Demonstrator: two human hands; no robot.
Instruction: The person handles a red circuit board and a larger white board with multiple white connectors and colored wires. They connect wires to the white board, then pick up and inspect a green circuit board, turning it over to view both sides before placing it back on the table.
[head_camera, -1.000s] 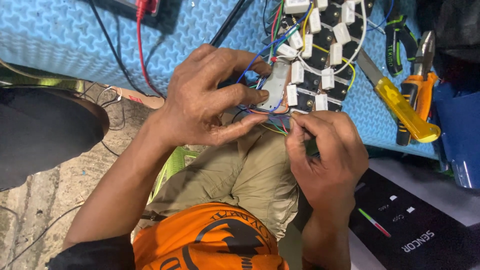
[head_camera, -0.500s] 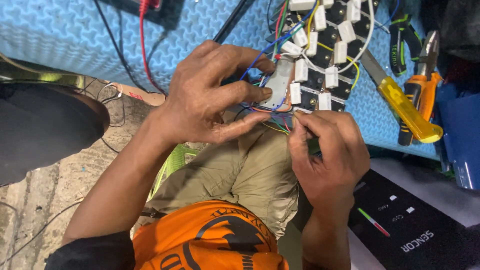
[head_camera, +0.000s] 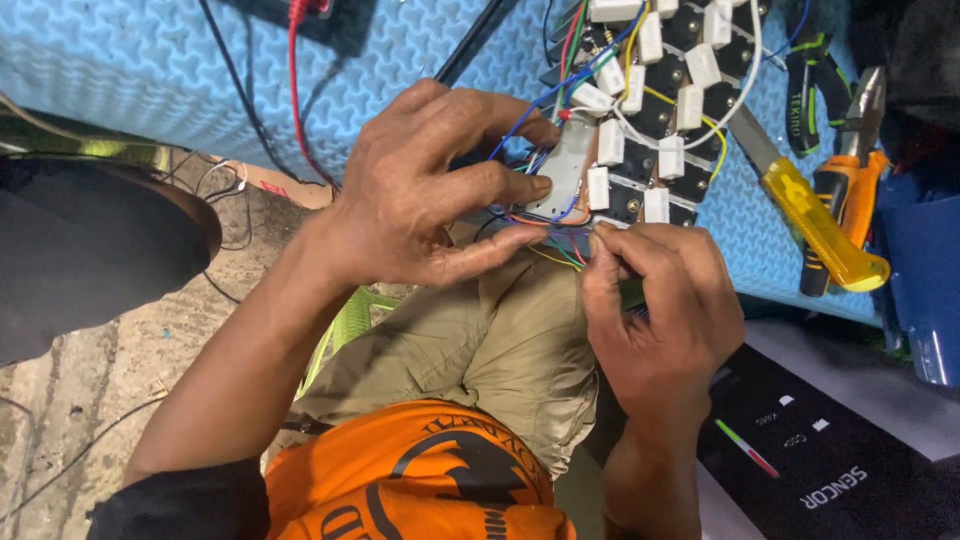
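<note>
A: Nearest me, low in the frame, I see an orange shirt (head_camera: 420, 480) and khaki trousers (head_camera: 500, 340), soft creased cloth. Just above, my right hand (head_camera: 660, 320) sits right of centre, fingers (head_camera: 615, 250) clenched around something thin and dark; I can't tell whether it is a tool or a wire.

B: And the other hand?

A: My left hand (head_camera: 420, 210) is at centre, its fingers pinching a small grey rectangular part (head_camera: 565, 170) and pressing the thin coloured wires (head_camera: 555, 245) beneath it. That part lies at upper centre, touching the lower left corner of the black circuit board (head_camera: 660, 110).

B: How would you handle the work well?

A: My judgement: brace the part firmly with the left fingers, move the right fingertips in small strokes, and keep the slack wires from snagging, since they are fine, limp and tangled.

B: What lies beyond?

A: The board carries rows of small white blocky components (head_camera: 670, 155). To its right lies a screwdriver (head_camera: 815, 220) with a glossy translucent yellow handle, and beside it orange-handled pliers (head_camera: 850, 180). All rest on a blue foam mat (head_camera: 130, 70), dimpled in a scale-like pattern. A red lead (head_camera: 293, 80) trails across it at upper left.
</note>
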